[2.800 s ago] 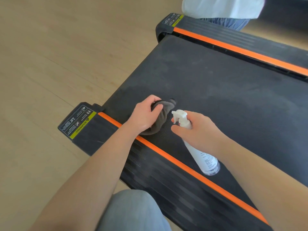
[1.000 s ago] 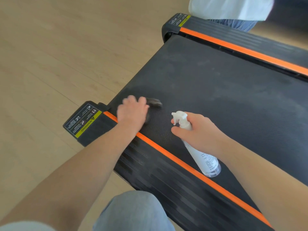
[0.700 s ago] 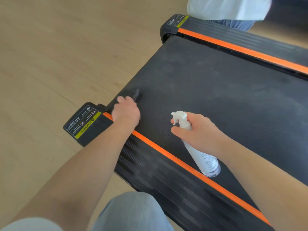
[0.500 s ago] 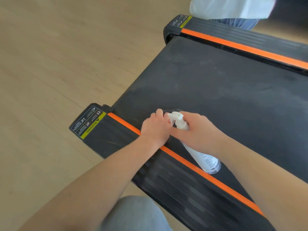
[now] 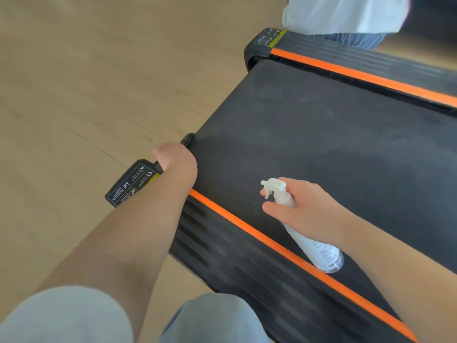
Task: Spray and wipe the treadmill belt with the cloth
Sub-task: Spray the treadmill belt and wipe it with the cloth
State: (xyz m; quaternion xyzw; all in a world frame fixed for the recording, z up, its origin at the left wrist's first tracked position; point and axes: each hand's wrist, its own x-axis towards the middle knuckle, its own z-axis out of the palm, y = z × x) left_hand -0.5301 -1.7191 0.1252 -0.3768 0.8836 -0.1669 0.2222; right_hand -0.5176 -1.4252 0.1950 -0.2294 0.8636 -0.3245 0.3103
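Head view, looking down: a black treadmill belt (image 5: 321, 144) filled the right half of the picture, running from 5 o'clock up toward 1 o'clock. 2 orange stripes bordered it, the near stripe (image 5: 247, 231) along the side rail by the person and the far stripe (image 5: 358, 75) at 1 o'clock. Pale wooden floor (image 5: 86, 95) lay to the left.

The left hand (image 5: 176, 159) was at 9 o'clock from the middle, at the belt's end corner, with its back to the camera and its fingers bent down over a dark cloth (image 5: 188, 139). Only a tip of the cloth showed, poking out past the knuckles toward 12 o'clock at the belt's edge; the fingertips were hidden. Just left of that hand, a warning label (image 5: 133, 184) sat on the rail's end cap.

The right hand (image 5: 309, 211), at 4 o'clock, was wrapped round the neck of a white spray bottle (image 5: 314, 246). Its nozzle pointed toward 9 o'clock and its base tilted down to 5 o'clock, above the near stripe.

A grey-clad knee (image 5: 210, 318) showed at 6 o'clock. A 2nd person's pale garment (image 5: 343, 13) was at 1 o'clock.
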